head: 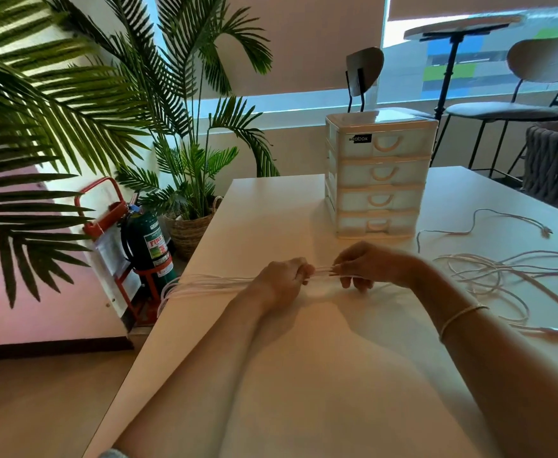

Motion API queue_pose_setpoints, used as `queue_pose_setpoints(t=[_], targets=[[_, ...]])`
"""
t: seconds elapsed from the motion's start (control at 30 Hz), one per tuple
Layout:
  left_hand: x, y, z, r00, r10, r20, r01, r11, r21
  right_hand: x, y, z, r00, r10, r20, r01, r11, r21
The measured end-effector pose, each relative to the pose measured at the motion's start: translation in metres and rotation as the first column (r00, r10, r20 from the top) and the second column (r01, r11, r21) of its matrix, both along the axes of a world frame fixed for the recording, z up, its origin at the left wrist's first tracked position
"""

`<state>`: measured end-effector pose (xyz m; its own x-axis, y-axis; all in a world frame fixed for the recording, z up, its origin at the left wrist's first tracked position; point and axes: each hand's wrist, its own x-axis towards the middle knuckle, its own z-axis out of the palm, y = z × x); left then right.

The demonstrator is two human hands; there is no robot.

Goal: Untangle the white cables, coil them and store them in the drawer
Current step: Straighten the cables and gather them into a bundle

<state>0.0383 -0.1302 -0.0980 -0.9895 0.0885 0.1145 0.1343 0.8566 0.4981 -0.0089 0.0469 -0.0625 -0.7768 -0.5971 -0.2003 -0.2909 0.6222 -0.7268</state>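
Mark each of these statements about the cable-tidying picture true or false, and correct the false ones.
1. Both hands hold the same bundle of white cables. True: the left hand and the right hand both grip it.
2. The drawer unit has one drawer pulled open. False: all four drawers are closed.
3. More loose cables lie on the table to the right. True.
4. The bundle's loops hang past the table's right edge. False: they hang past its left edge.
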Motion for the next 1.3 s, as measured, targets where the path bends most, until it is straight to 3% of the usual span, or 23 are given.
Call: queue_pose_setpoints(t=[0.47,0.57,0.8,0.87,0.97,1.03,1.2,1.3], targets=[[0.002,-0.002,0.0,0.997,0.02,-0.077,-0.021,1.0,-0.011,0.007,-0.009,0.0,0.992,0.009,-0.125,-0.002,0.998,0.056],[0.002,-0.002,0.0,0.995,0.024,-0.096,-0.027,0.999,-0.025,0.009,-0.014,0.001,0.996,-0.084,-0.038,0.083,0.996,-0.035],[-0.001,-0.004,-0.001,0.984,0.102,-0.144,-0.104,0.995,-0.009,0.013,-0.021,0.0,0.991,-0.101,0.089,0.1,0.995,0.016],[0.001,-0.005,0.002,0.99,0.071,-0.122,-0.074,0.997,-0.027,0.013,-0.018,0.0,0.995,-0.098,0.033,0.098,0.995,-0.004],[0.006,-0.002,0.005,0.999,-0.042,-0.015,0.04,0.991,-0.131,0.009,-0.013,-0.002,0.973,-0.099,-0.21,0.108,0.993,0.035],[0.008,0.0,0.006,0.998,-0.068,0.01,0.069,0.986,-0.153,0.007,-0.012,-0.002,0.957,-0.089,-0.275,0.101,0.995,0.029],[0.006,-0.005,0.005,0.995,0.066,-0.072,-0.073,0.992,-0.105,0.014,-0.016,0.001,0.956,0.116,-0.269,-0.053,0.971,0.231],[0.007,-0.003,0.006,0.994,0.055,-0.09,-0.064,0.993,-0.101,0.013,-0.014,0.003,0.96,0.116,-0.254,-0.059,0.973,0.222]])
